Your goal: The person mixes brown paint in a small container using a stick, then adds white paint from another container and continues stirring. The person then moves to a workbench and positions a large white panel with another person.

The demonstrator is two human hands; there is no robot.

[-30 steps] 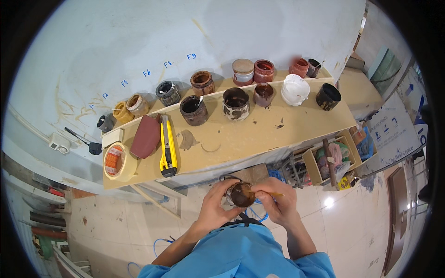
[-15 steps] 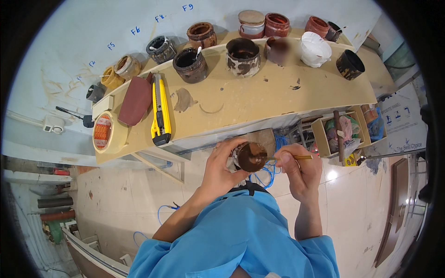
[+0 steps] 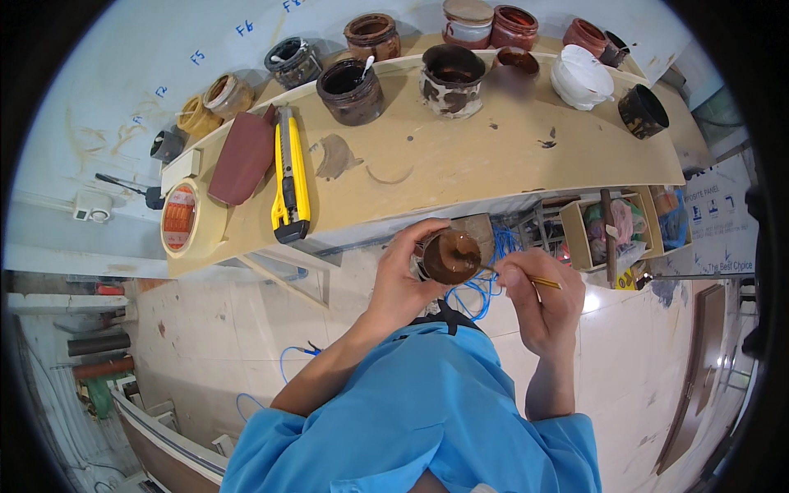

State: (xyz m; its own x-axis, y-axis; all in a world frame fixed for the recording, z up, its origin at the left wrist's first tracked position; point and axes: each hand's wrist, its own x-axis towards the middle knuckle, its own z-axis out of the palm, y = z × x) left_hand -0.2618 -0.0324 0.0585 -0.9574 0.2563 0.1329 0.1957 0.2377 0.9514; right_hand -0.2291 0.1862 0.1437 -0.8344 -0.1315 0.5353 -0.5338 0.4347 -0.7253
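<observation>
My left hand (image 3: 400, 283) is wrapped round a small jar (image 3: 426, 258) of brown paint (image 3: 448, 261), which is tipped so that its mouth shows. In my right hand (image 3: 544, 302), a thin yellow-brown stick (image 3: 548, 283) is pinched between thumb and fingers. Its far end reaches over the rim into the paint; whether it carries bristles is hidden. Both hands are in front of my body, just short of the table's front edge. Nearest beyond them on the table lies a yellow and black utility knife (image 3: 289, 177).
On the tan table (image 3: 460, 168) are a masking tape roll (image 3: 215, 226), a dark red block (image 3: 242, 158), a dark paint jar (image 3: 351, 94), a blotched pot (image 3: 452, 86) and a white bowl (image 3: 582, 78). More jars line the back. Below right stands a box (image 3: 583, 238); a blue hose (image 3: 481, 296) lies on the floor.
The view has shifted slightly. The jar and both hands sit a little farther right in it. The stick now slants more steeply down toward my right hand, and its end has moved within the paint.
</observation>
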